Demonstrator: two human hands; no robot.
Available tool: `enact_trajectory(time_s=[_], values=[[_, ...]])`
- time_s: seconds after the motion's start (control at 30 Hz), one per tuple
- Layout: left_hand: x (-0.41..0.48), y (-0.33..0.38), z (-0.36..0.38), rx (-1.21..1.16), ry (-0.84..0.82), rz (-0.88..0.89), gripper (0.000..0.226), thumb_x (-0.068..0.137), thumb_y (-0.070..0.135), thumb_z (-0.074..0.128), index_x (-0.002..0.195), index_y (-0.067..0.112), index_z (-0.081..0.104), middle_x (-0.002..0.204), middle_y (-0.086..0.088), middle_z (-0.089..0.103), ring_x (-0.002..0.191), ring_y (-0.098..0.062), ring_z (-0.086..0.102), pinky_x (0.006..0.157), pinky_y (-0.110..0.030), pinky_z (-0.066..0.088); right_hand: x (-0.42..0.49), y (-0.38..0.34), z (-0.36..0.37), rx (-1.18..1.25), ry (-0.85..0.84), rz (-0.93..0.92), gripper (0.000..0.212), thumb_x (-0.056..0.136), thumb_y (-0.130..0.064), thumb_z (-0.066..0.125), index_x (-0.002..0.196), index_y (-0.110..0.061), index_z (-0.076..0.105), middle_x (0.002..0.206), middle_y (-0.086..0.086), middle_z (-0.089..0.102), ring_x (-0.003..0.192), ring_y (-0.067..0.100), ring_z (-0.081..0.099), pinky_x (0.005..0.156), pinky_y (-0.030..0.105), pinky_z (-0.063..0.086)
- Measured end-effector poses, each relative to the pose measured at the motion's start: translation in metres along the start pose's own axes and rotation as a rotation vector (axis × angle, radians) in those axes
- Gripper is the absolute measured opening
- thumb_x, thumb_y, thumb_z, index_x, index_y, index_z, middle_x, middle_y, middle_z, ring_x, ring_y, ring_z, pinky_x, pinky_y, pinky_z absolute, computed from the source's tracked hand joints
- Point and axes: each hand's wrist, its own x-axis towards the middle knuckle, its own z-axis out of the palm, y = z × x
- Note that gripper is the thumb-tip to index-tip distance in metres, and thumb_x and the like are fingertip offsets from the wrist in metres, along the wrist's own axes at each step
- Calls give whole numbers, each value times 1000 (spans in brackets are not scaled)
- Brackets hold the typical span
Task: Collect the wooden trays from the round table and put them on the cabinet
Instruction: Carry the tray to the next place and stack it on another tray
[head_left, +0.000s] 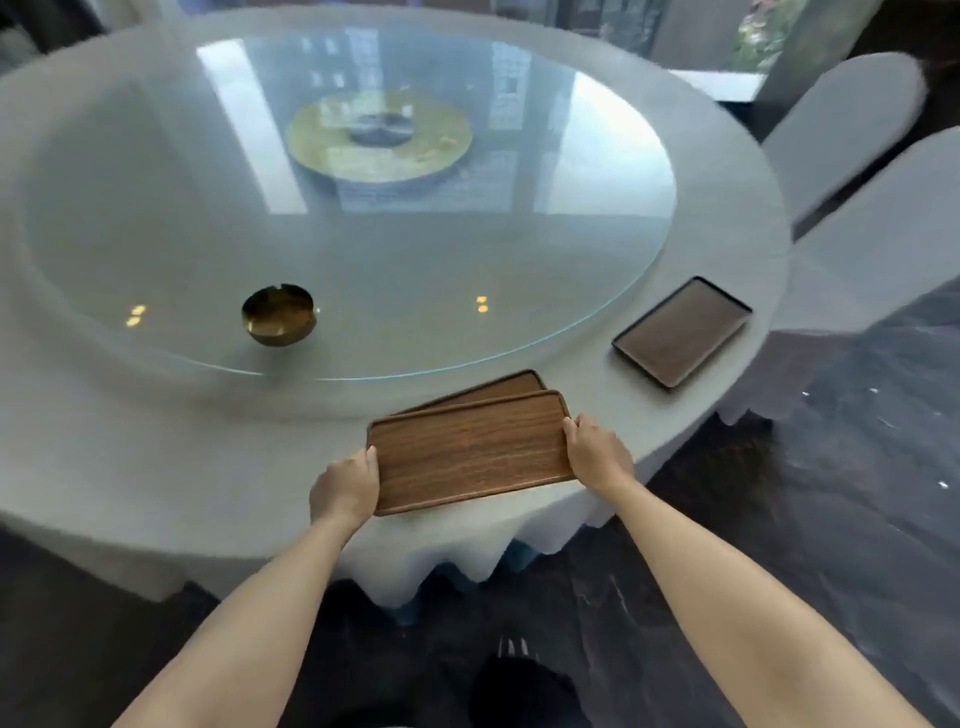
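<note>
White tablecloth on the round table, glass turntable in the middle. Left hand and right hand are gripping the ends of a wooden tray, probably stacked over a second tray. Third tray is lying near the right edge, well apart.

Both bare forearms reached forward. The left hand and right hand each clamped an opposite short end of the wooden tray, fingers curled over.

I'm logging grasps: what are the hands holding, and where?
Both hands, left and right, grip the top wooden tray by its two short ends.
</note>
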Motion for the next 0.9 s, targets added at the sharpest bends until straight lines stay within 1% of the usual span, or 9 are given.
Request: enact_trajectory(time_s=[0.07,0.2,0.33,0.4,0.47,0.57,0.63,0.7,0.9], values=[[0,8,12,-19,-11,-84,50,100,30,21,101,-1,61,108,-25,66,97,-40,60,82,-41,48,29,0,-3,-86,-55,-82,37,100,-31,19,97,-8,48,108,19,64,92,35,58,74,37,40],[6,15,22,-35,-17,-189,50,100,30,20,98,-1,59,104,-24,66,94,-38,61,79,-40,48,64,-1,-2,-236,-136,-189,40,101,-28,17,106,-4,48,109,20,65,97,38,61,72,40,43],[9,22,27,-7,-24,-204,48,101,29,20,94,0,58,101,-22,66,87,-36,59,73,-38,44,83,2,2,-278,-158,-252,33,101,-32,19,89,-11,41,106,21,65,94,38,61,68,34,35],[13,23,28,4,-30,-190,45,101,28,20,88,2,54,100,-23,66,77,-31,53,70,-36,42,87,4,4,-304,-148,-267,31,101,-32,18,87,-11,36,104,22,66,93,39,61,68,35,34],[17,24,28,6,-26,-188,42,101,27,20,85,3,51,99,-23,66,75,-30,51,69,-36,40,91,3,6,-320,-142,-267,31,101,-32,17,86,-11,34,101,23,66,90,40,61,67,36,34],[23,22,29,12,-4,-181,46,101,28,20,93,-1,55,98,-23,66,74,-31,51,70,-37,42,97,1,8,-370,-127,-284,30,101,-30,17,88,-11,37,101,22,66,89,39,61,65,35,35],[25,21,30,8,1,-172,46,101,28,20,94,-1,56,98,-22,67,80,-35,57,72,-39,46,98,-2,8,-404,-130,-276,35,101,-30,16,99,-8,44,101,21,67,89,39,62,65,35,36],[25,21,31,1,7,-163,46,101,28,20,94,0,55,98,-22,67,87,-38,61,73,-40,47,99,-3,8,-421,-129,-261,38,101,-29,16,108,-6,46,101,21,67,90,38,62,66,35,37],[27,20,20,-2,0,-175,44,100,27,23,99,0,59,105,-22,66,95,-39,60,79,-40,48,94,-8,1,-376,-156,-184,31,101,-34,17,92,-11,36,105,23,65,95,38,61,67,35,37]])
